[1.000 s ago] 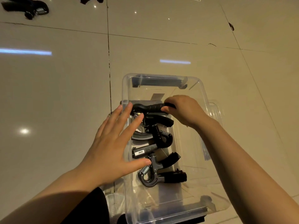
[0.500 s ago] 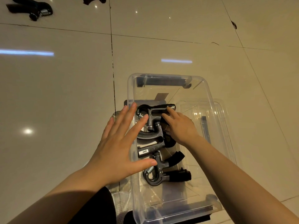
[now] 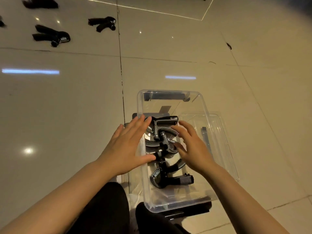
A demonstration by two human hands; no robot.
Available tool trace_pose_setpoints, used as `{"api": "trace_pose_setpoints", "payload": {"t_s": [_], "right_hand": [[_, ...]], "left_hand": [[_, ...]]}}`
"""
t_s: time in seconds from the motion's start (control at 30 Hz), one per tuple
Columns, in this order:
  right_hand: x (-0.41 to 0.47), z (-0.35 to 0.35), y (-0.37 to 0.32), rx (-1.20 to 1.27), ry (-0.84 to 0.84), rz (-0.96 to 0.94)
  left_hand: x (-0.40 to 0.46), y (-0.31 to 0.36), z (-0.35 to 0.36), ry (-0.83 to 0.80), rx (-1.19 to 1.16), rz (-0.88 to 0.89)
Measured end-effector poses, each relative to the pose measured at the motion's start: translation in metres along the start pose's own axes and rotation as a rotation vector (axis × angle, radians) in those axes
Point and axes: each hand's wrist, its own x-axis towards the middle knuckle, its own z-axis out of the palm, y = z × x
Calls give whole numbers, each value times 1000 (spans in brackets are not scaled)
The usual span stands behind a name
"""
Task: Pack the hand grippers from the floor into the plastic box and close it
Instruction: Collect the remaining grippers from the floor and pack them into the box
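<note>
Since the earlier frames, the right hand has let go of the topmost hand gripper and drawn back toward the person; that gripper now lies free inside the plastic box. Both hands are empty. The right hand hovers over the right half of the box with fingers spread and relaxed, its grip fully loosened and holding nothing. The left hand sits flat at the left wall of the box, fingers straight and splayed, thumb reaching over the rim; whether the palm presses the wall cannot be told.

Inside the box, several black hand grippers lie in a row, the nearest one showing its coiled spring. A clear lid lies on the floor just beside the right wall of the box. Well beyond the box, to its far left, more hand grippers rest on the floor tiles.
</note>
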Motion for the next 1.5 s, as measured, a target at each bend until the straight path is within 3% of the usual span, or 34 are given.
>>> {"api": "trace_pose_setpoints", "payload": {"t_s": [0.13, 0.27, 0.47, 0.57, 0.7, 0.9, 1.0, 1.13, 1.3, 1.5], "right_hand": [[-29, -76, -60, -11, 30, -103], [-58, -148, -153, -41, -38, -259], [-123, -190, -271, -20, -55, -535], [-149, -168, -293, 52, 7, -517], [-146, -131, -302, -52, 56, -458], [-109, -99, -336, 196, 35, -386], [-80, -74, -361, 252, -15, -376], [-38, -19, -403, 256, -97, -400], [-11, 53, -438, 157, -170, -411], [23, 65, -454, 191, -171, -393]], "left_hand": [[-40, 23, -71, 166, -96, -74], [-108, 51, -152, 301, 11, -96], [-214, 101, -221, 569, -75, -115], [-251, 122, -222, 569, -26, -111], [-281, 116, -219, 556, 75, -199], [-299, 36, -222, 549, -8, -489], [-312, 3, -237, 471, 134, -537], [-345, -49, -264, 534, -31, -624], [-360, -96, -295, 506, 57, -687], [-361, -137, -326, 419, 164, -697]]}}
